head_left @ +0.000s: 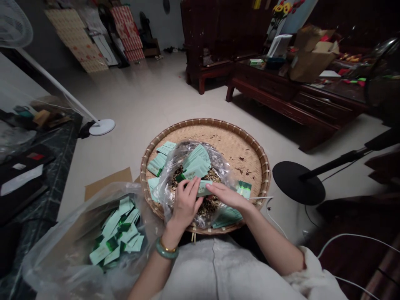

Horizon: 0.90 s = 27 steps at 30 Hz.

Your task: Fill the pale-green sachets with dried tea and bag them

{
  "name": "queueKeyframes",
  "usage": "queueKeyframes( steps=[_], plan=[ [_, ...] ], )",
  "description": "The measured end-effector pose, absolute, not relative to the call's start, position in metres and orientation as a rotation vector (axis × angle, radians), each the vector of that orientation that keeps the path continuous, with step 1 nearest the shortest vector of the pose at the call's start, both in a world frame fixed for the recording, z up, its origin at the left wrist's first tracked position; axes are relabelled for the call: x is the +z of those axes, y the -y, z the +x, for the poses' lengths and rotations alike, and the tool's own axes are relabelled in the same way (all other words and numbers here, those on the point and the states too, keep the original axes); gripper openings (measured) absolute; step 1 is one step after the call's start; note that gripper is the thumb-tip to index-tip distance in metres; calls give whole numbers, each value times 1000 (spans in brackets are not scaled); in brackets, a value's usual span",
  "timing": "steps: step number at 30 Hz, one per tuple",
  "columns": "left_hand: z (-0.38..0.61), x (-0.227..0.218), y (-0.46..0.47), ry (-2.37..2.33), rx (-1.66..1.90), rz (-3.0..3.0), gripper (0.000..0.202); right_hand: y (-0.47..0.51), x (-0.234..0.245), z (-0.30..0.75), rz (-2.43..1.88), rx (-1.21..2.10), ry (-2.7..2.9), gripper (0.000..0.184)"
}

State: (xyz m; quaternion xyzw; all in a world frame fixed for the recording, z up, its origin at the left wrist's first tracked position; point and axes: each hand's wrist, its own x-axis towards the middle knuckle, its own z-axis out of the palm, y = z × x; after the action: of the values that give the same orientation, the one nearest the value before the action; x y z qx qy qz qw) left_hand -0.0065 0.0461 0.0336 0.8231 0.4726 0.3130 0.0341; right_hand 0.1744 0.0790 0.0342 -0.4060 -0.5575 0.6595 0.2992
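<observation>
A small pale-green packet (204, 188) is held between my two hands over an open clear plastic bag (170, 173). Curled fingers of my left hand (186, 202) grip its left end, while my right hand (228, 196) pinches the right end. Beneath them, loose dark dried bits (211, 205), like tea leaves, lie in the bag. A fanned stack of green packets (196, 160) rests on top of these, just beyond my hands. The bag stands in a round woven bamboo tray (206, 121). More packets (158, 164) lie along the tray's left side, and others (228, 217) lie near my right wrist.
A large clear bag (78, 233) of green packets (120, 231) sits left of the tray. A white fan's base (102, 127) stands on the floor at left, a black round base (298, 182) at right. Behind is a dark wooden table (281, 93) carrying a cardboard box (312, 58).
</observation>
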Motion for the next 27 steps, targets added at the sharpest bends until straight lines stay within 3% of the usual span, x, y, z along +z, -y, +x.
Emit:
queueKeyframes(
  steps=[10, 16, 19, 27],
  plan=[
    [-17, 23, -56, -1558, 1103, 2185, 44, -69, 52, 192, -1016, 1681, 1241, 40],
    [-23, 20, -60, -1649, 1185, 2019, 41, -50, 35, 205, -1357, 1334, 2106, 29],
    [-22, 18, -59, -1644, 1207, 1953, 44, -47, 22, 201, -1387, 1093, 2247, 25],
    [-29, 13, -56, -1702, 1219, 1827, 47, -53, -7, 177, -1535, 810, 2375, 78]
  ],
)
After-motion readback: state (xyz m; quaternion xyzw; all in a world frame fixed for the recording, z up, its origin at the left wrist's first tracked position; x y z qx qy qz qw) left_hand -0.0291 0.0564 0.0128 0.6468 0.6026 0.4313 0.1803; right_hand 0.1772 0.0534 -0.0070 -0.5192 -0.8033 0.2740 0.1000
